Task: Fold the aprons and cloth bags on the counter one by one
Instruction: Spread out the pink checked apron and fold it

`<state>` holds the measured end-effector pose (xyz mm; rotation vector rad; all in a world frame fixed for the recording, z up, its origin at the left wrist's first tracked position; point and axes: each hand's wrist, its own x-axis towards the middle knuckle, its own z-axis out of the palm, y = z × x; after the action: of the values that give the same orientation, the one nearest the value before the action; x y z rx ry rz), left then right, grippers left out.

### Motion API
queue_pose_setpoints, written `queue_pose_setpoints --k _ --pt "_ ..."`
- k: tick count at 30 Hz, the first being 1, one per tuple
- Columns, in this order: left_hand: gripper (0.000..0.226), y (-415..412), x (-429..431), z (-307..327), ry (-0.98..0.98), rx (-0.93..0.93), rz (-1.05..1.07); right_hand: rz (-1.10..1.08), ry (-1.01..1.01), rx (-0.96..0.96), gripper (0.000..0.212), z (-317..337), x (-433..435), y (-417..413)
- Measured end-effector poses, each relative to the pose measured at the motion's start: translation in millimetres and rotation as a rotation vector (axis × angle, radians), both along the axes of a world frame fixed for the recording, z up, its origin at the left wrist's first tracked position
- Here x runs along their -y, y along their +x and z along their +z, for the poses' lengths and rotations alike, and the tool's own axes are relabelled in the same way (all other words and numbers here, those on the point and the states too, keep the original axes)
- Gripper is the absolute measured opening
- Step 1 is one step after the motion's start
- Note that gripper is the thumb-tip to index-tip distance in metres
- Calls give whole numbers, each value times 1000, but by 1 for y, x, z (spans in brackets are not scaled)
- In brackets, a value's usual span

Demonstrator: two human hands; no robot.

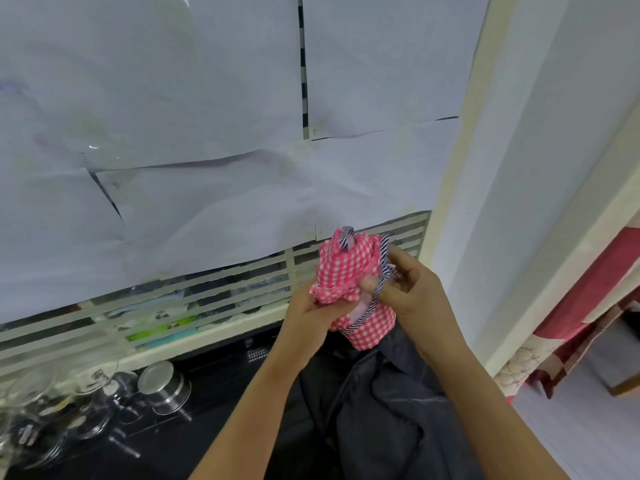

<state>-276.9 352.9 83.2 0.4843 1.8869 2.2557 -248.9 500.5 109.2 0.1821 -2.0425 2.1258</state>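
Observation:
A pink-and-white checked apron (pixel 346 268) with navy striped trim is bunched up in the air above the black counter (pixel 214 393). My left hand (pixel 311 317) grips the bundle from below, thumb pressed on its front. My right hand (pixel 412 292) pinches the striped strap at the bundle's right side. A dark grey cloth (pixel 374 410) lies crumpled on the counter beneath both forearms.
A steel lidded tin (pixel 162 386) and several glass jars (pixel 59 410) stand at the counter's left. A louvred window with white paper sheets (pixel 207 133) taped over it rises behind. A white wall corner (pixel 485 237) and a red cloth (pixel 595 289) are at the right.

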Motion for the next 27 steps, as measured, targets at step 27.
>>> queue_pose_setpoints --k 27 --pt "37 0 40 35 -148 -16 -133 172 -865 182 96 6 -20 -25"
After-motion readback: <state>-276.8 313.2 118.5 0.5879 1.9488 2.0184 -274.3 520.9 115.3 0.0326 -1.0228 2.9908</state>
